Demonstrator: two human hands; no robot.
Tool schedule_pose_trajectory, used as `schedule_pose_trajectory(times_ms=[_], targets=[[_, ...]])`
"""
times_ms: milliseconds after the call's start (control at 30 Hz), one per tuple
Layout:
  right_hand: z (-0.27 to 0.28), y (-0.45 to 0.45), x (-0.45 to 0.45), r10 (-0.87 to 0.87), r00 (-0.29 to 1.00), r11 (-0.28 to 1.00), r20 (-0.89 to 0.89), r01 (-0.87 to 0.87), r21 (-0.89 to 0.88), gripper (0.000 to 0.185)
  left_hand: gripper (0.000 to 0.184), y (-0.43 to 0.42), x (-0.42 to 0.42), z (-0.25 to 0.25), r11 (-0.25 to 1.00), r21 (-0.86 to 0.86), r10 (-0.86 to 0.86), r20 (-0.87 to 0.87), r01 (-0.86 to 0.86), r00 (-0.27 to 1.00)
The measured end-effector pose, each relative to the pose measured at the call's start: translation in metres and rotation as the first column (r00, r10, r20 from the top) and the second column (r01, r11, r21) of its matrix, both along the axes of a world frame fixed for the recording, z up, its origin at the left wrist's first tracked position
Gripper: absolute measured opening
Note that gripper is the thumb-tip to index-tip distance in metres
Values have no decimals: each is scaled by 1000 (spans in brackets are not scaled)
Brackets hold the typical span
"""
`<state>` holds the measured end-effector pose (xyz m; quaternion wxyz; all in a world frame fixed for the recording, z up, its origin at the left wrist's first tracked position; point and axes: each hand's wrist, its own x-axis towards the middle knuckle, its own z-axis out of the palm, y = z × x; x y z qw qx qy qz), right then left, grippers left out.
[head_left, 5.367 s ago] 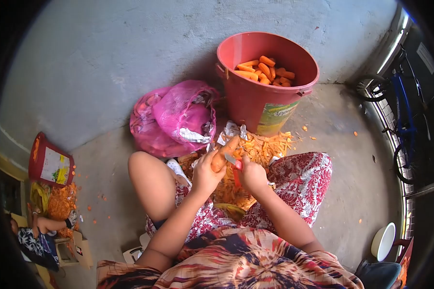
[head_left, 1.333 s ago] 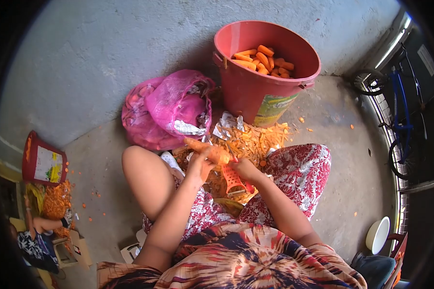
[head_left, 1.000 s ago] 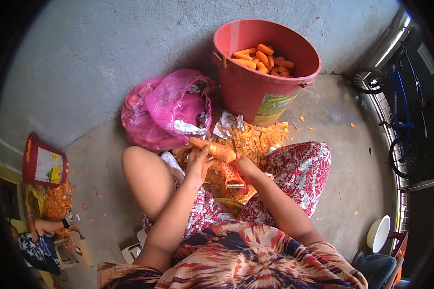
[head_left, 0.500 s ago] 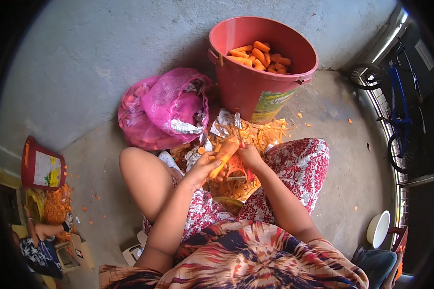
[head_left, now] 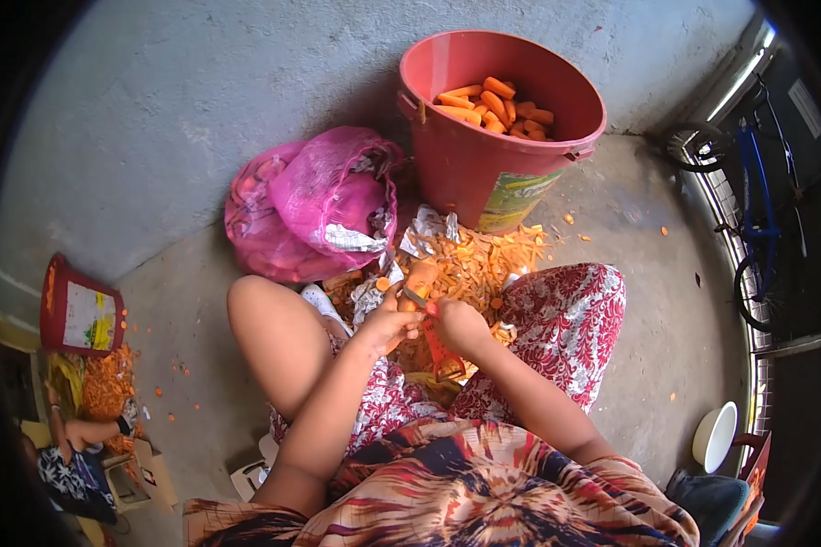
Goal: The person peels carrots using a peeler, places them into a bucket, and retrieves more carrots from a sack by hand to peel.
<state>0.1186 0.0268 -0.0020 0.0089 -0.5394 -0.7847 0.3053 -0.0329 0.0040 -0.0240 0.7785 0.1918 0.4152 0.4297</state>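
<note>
Between my knees, my left hand (head_left: 390, 325) is closed around a carrot (head_left: 420, 273), which points away from me. My right hand (head_left: 461, 326) grips a peeler with a red-orange handle (head_left: 441, 351). Its metal blade (head_left: 415, 298) lies across the carrot close to my left fingers; my hands partly hide the tool. Under and beyond my hands spreads a heap of carrot peelings (head_left: 470, 264) mixed with crumpled paper. Peeled carrots (head_left: 497, 107) lie inside a large red bucket (head_left: 470, 173) just past the heap.
A pink mesh sack (head_left: 292, 210) leans left of the bucket, by the wall. Far left are a smaller red bucket (head_left: 80, 314), more peelings (head_left: 108, 387) and another person (head_left: 77, 456). A blue bicycle (head_left: 757, 191) and a white basin (head_left: 714, 436) are at the right.
My right hand has come down toward me and slightly left, bringing the peeler's blade onto the carrot near my left fingers. The carrot now points more directly away from me.
</note>
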Motion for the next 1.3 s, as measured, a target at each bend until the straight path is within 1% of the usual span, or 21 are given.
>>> schedule_pose_trajectory(times_ms=[33, 133, 233, 333, 400, 500, 600, 733, 800, 833, 933, 1033, 1133, 1167, 1267, 1300], targets=[[-1, -1, 0, 12, 1000, 1000, 10, -12, 3, 21, 60, 0, 0, -1, 1000, 15, -7, -25, 8, 1000], [0, -2, -1, 33, 998, 999, 51, -34, 15, 18, 60, 0, 1, -4, 991, 133, -14, -141, 33, 990], [2, -1, -4, 3, 993, 999, 117, -8, 41, 17, 56, -1, 5, 2, 996, 78, -33, -179, 48, 983], [-9, 5, -4, -52, 981, 996, 186, 37, 84, 16, 55, -2, 3, -7, 993, 94, -46, -203, 66, 978], [-14, 12, -3, -95, 972, 989, 213, 69, 127, 14, 54, -4, 6, -7, 996, 83, -30, -181, 45, 983], [-23, 17, -3, -105, 968, 946, 227, 27, 323, 12, 53, -4, 9, 1, 997, 78, 1, -127, 9, 992], [-37, 24, -5, -177, 961, 898, 214, 69, 434, 11, 53, -2, 9, 2, 998, 61, 20, -84, -15, 996], [-39, 26, -7, -205, 957, 903, 208, 103, 417, 14, 53, -1, 9, 2, 999, 43, 17, -96, -13, 995], [-41, 27, -7, -214, 955, 906, 207, 115, 407, 14, 51, -2, 11, 5, 999, 34, 8, -132, -4, 991], [-41, 27, -6, -189, 958, 910, 217, 87, 406, 15, 50, -3, 13, 7, 1000, 29, 4, -150, 1, 989], [-42, 27, -4, -135, 964, 913, 231, 30, 408, 16, 42, -6, 14, 8, 999, -17, 34, -104, -35, 994], [-42, 24, -3, -131, 965, 908, 227, 25, 418, 15, 32, -2, 11, 8, 1000, -17, 3, -111, -5, 994], [-42, 23, -4, -150, 956, 906, 253, 30, 422, 15, 21, -2, 15, -1, 995, -101, 2, -4, -2, 1000], [-43, 24, -4, -157, 950, 906, 269, 30, 423, 15, 14, -2, 17, -4, 994, -107, -1, -4, 1, 1000], [-53, 25, -4, -190, 941, 896, 281, 49, 442, 15, 12, -4, 21, -6, 993, -118, 1, -5, -2, 1000], [-54, 26, -4, -202, 938, 891, 281, 56, 451, 15, 15, -3, 22, -6, 992, -126, 0, -30, -4, 1000]])
